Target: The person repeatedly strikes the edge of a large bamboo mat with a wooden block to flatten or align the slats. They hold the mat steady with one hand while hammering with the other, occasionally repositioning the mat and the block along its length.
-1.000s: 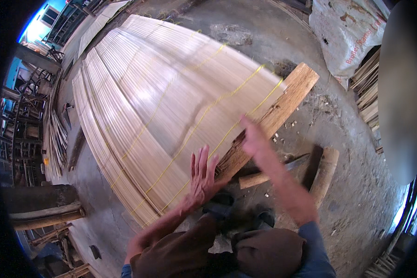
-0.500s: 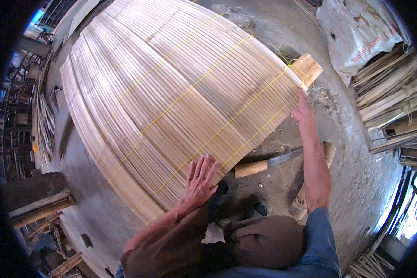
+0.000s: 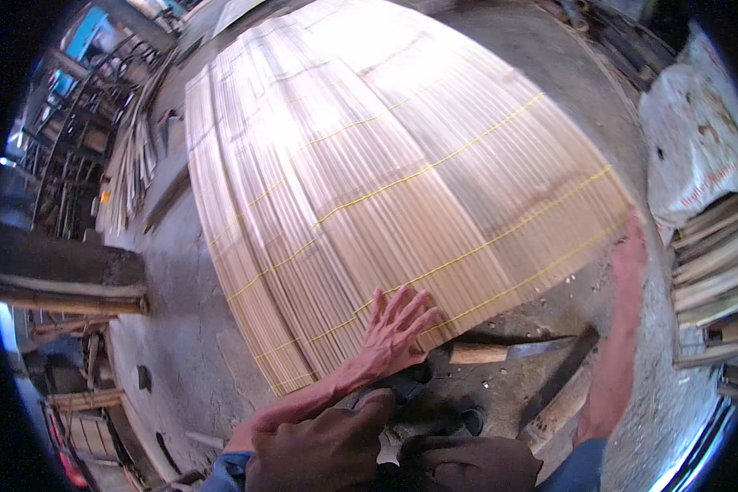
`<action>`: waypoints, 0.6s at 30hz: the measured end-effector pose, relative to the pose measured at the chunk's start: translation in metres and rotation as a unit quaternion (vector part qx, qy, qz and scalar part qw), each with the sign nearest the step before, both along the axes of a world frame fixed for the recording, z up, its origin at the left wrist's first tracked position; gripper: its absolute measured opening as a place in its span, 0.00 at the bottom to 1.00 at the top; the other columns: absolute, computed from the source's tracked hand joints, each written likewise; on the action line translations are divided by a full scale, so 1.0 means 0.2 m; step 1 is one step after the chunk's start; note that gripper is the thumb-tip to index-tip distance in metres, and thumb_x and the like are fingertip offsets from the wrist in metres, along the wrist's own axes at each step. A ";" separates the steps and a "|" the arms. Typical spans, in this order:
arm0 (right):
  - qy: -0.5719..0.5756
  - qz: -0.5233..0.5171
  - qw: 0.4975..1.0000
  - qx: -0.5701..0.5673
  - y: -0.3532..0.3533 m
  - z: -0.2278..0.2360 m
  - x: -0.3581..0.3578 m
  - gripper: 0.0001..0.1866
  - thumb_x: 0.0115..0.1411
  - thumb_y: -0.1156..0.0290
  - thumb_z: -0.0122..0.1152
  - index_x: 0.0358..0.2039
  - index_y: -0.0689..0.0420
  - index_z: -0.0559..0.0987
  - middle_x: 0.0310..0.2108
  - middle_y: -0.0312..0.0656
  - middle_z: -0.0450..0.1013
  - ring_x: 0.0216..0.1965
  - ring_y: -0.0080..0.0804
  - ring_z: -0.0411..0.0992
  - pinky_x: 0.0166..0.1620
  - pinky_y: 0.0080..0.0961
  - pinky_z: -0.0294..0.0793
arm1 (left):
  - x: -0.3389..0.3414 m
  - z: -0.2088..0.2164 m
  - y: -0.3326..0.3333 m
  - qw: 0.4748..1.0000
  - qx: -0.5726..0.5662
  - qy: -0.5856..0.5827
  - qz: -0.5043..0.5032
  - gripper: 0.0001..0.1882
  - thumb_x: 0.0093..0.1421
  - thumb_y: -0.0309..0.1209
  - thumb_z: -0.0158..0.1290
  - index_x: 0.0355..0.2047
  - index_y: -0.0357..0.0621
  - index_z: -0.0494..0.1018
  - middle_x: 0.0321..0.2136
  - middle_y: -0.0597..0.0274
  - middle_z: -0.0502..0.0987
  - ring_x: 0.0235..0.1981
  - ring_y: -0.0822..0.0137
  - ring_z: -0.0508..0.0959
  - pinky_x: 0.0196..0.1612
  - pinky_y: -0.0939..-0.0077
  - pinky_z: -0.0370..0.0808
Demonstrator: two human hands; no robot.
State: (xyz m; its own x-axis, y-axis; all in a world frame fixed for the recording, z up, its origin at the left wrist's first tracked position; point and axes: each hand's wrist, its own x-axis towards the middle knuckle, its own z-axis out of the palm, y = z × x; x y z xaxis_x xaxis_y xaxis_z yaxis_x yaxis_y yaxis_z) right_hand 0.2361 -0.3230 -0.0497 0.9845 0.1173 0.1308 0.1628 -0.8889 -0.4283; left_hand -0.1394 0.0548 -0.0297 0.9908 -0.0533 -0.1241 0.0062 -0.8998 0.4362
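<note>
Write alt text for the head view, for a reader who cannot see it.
A person presses the left hand flat on the near edge of a wide bamboo mat bound with yellow cords, while the right hand reaches to its right corner. A knife with a wooden handle lies on the concrete floor beside the mat.

**Bright daylight, heavy fisheye, some blur**

Strong daylight from upper left; glare washes out the top of the slat mat (image 3: 385, 164). Right hand (image 3: 630, 250) is motion-blurred, left hand (image 3: 398, 328) sharp. Dark shadow under mat's near edge. Black vignette all round; straight lines bow twd rim, blue fringing at edges.
</note>
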 end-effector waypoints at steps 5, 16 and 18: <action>0.060 -0.023 0.986 0.155 -0.11 0.00 -0.06 0.31 0.63 0.80 0.47 0.68 0.54 0.64 0.67 0.53 0.64 0.67 0.49 0.63 0.68 0.38 0.62 | -0.04 0.02 0.13 0.999 -0.045 -0.008 -0.023 0.58 0.42 0.47 0.71 0.72 0.60 0.53 0.74 0.60 0.50 0.75 0.48 0.44 0.72 0.31 0.32; -0.102 0.008 0.995 0.001 0.22 0.19 0.26 0.40 0.57 0.83 0.53 0.71 0.57 0.58 0.60 0.53 0.72 0.60 0.46 0.71 0.62 0.37 0.68 | 0.20 -0.13 -0.03 0.999 0.043 -0.006 0.004 0.45 0.51 0.30 0.60 0.70 0.46 0.58 0.73 0.55 0.51 0.75 0.50 0.46 0.74 0.40 0.36; -0.066 0.026 0.996 0.054 0.21 0.01 0.35 0.29 0.66 0.64 0.55 0.65 0.62 0.65 0.58 0.53 0.72 0.58 0.42 0.72 0.60 0.34 0.69 | 0.23 -0.12 -0.11 1.000 0.022 -0.001 0.003 0.44 0.50 0.25 0.58 0.69 0.43 0.58 0.73 0.53 0.52 0.75 0.47 0.45 0.73 0.35 0.34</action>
